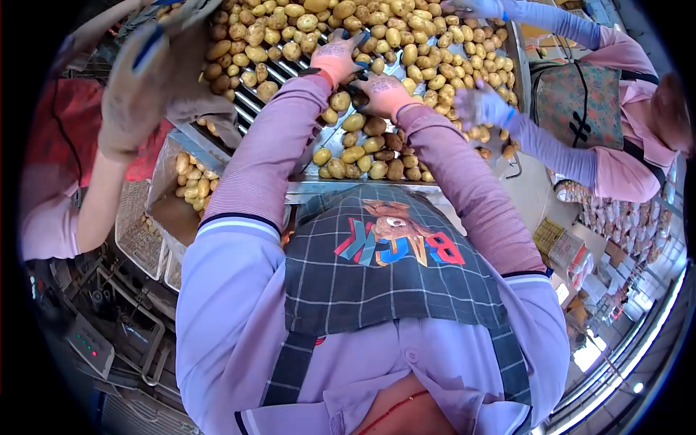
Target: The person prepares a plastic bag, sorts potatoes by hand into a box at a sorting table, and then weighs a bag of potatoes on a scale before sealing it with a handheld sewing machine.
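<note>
My left hand (336, 59), in a pink glove with dark fingertips, reaches over the metal rollers (272, 76) with fingers spread among the potatoes (291, 51). Just to its right, my right hand (386, 92), gloved alike, lies low over the sorting table with its fingers apart, pointing left and away from me. No potato shows in either palm, though the undersides are hidden. A cluster of potatoes (373, 143), some of them darker brown, rests on the metal tray near my apron.
A co-worker's gloved hand (134, 94) is raised at left, blurred. At right another person's gloved hands (482, 109) reach over the potatoes. Crates with potatoes (194, 181) stand at lower left. The tray's metal edge (362, 190) runs before my apron.
</note>
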The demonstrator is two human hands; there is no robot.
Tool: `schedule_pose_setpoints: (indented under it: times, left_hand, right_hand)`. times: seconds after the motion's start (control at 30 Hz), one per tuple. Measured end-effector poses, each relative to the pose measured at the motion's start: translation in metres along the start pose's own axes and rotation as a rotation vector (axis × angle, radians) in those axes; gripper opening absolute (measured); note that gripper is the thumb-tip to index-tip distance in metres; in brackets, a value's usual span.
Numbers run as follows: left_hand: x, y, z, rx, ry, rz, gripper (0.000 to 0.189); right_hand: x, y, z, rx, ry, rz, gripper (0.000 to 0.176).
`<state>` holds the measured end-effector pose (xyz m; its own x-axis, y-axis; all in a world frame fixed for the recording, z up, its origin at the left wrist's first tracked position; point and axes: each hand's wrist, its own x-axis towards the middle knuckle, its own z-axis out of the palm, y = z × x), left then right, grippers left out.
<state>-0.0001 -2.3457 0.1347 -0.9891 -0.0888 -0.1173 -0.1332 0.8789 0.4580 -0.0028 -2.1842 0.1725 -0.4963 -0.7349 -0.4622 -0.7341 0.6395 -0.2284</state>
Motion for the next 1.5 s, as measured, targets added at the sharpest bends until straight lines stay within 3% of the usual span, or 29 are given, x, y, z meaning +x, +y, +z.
schedule_pose_setpoints:
  times: [0.1, 0.27, 0.33, 0.37, 0.4, 0.47, 0.53, 0.57, 0.6, 0.63, 0.7, 0.73, 0.77, 0.83, 0.9, 1.0, 1.03, 1.07, 1.1, 1.13, 1.17, 1.2, 1.23, 1.27, 1.33, 1.4, 1.43, 1.47, 1.5]
  left_hand:
    - [-0.022, -0.008, 0.012, -0.032, 0.101, 0.089, 0.052]
    - [-0.034, 0.001, 0.006, -0.017, 0.077, 0.039, 0.049]
    - [-0.030, -0.007, 0.004, -0.120, 0.154, -0.001, 0.049]
    - [-0.034, -0.017, 0.010, -0.175, 0.220, -0.017, 0.054]
    - [-0.040, -0.026, 0.012, -0.171, 0.222, -0.023, 0.054]
    - [-0.059, -0.038, 0.019, -0.088, 0.224, -0.142, 0.057]
    - [-0.065, -0.033, 0.007, -0.061, 0.231, -0.288, 0.055]
    - [-0.061, -0.032, 0.008, -0.039, 0.237, -0.322, 0.054]
    - [-0.057, -0.031, 0.008, -0.017, 0.244, -0.358, 0.052]
    - [-0.056, -0.024, 0.005, 0.028, 0.269, -0.334, 0.043]
    - [-0.038, -0.041, 0.022, -0.012, 0.263, -0.328, 0.048]
    - [-0.031, -0.048, 0.026, -0.064, 0.250, -0.347, 0.051]
    - [-0.038, -0.039, 0.023, -0.143, 0.378, -0.302, 0.055]
    - [-0.059, -0.029, 0.013, -0.337, 0.524, -0.192, 0.065]
    - [-0.090, -0.017, 0.007, -0.621, 0.618, -0.255, 0.069]
    - [-0.150, 0.018, -0.005, -1.447, 0.702, -0.519, 0.039]
    - [-0.169, 0.015, 0.003, -1.682, 0.566, -0.660, 0.032]
    - [-0.192, 0.013, 0.012, -1.810, 0.284, -0.671, 0.033]
    - [-0.201, 0.026, 0.016, -1.660, 0.229, -0.530, 0.036]
    - [-0.210, 0.038, 0.021, -1.501, 0.199, -0.391, 0.041]
    - [-0.219, 0.050, 0.025, -1.350, 0.193, -0.261, 0.046]
    - [-0.217, 0.051, 0.028, -0.916, 0.189, -0.054, 0.050]
    - [-0.216, 0.052, 0.031, -0.484, 0.272, 0.118, 0.053]
    - [-0.211, 0.063, 0.013, -0.493, 0.249, 0.107, 0.051]
    - [-0.213, 0.075, 0.006, -0.806, 0.213, 0.001, 0.049]
    - [-0.218, 0.077, 0.014, -1.099, 0.189, -0.084, 0.048]
    - [-0.220, 0.069, 0.027, -1.235, 0.170, -0.107, 0.047]
    - [-0.222, 0.061, 0.041, -1.372, 0.141, -0.129, 0.046]
    - [-0.219, 0.057, 0.055, -1.516, 0.105, -0.142, 0.045]
  right_hand:
    - [-0.023, 0.004, 0.004, -0.069, 0.057, -0.047, 0.042]
    - [-0.032, -0.005, 0.013, -0.096, 0.093, -0.006, 0.042]
    - [-0.030, 0.014, 0.020, 0.220, 0.375, 0.023, 0.044]
    - [-0.029, 0.030, 0.029, 0.363, 0.624, 0.052, 0.045]
    - [-0.039, 0.037, 0.020, 0.702, 0.726, 0.069, 0.040]
    - [-0.055, 0.051, 0.011, 1.822, 0.748, 0.122, 0.030]
    - [-0.070, 0.069, 0.023, 2.255, 0.643, -0.060, 0.025]
    - [-0.075, 0.069, 0.024, 2.261, 0.553, -0.052, 0.020]
    - [-0.072, 0.059, 0.027, 2.004, 0.536, 0.053, 0.016]
    - [-0.084, 0.026, 0.003, 1.481, 0.352, 0.332, 0.022]
    - [-0.086, -0.029, 0.009, 0.433, 0.275, 0.005, 0.030]
    - [-0.084, -0.041, 0.032, 0.270, 0.187, -0.121, 0.026]
    - [-0.078, -0.044, 0.072, -0.038, 0.218, -0.209, 0.024]
    - [-0.066, -0.048, 0.077, 0.031, 0.128, -0.146, 0.024]
    - [-0.068, -0.041, 0.067, 0.123, 0.074, -0.152, 0.026]
    - [-0.068, -0.032, 0.056, 0.202, 0.081, -0.226, 0.035]
    - [-0.072, -0.035, 0.056, 0.546, 0.274, -0.098, 0.039]
    - [-0.078, -0.038, 0.057, 0.888, 0.457, 0.036, 0.044]
    - [-0.089, -0.050, 0.036, 0.989, 0.476, 0.104, 0.047]
    - [-0.091, -0.056, 0.037, 0.984, 0.556, -0.057, 0.051]
    - [-0.093, -0.064, 0.035, 0.645, 0.511, -0.232, 0.050]
    - [-0.094, -0.070, 0.032, 0.303, 0.461, -0.400, 0.048]
    - [-0.098, -0.073, 0.033, 0.162, 0.419, -0.459, 0.044]
    - [-0.092, -0.067, 0.026, 0.157, 0.421, -0.456, 0.044]
    - [-0.068, -0.043, 0.003, 0.698, 0.367, -0.472, 0.041]
    - [-0.028, -0.018, -0.015, 0.380, 0.443, -0.107, 0.035]
    - [-0.003, 0.000, -0.016, 0.168, 0.396, -0.060, 0.039]
    - [0.015, 0.013, -0.020, 0.052, 0.320, -0.138, 0.042]
    - [0.032, 0.025, 0.002, -0.066, 0.420, -0.218, 0.037]
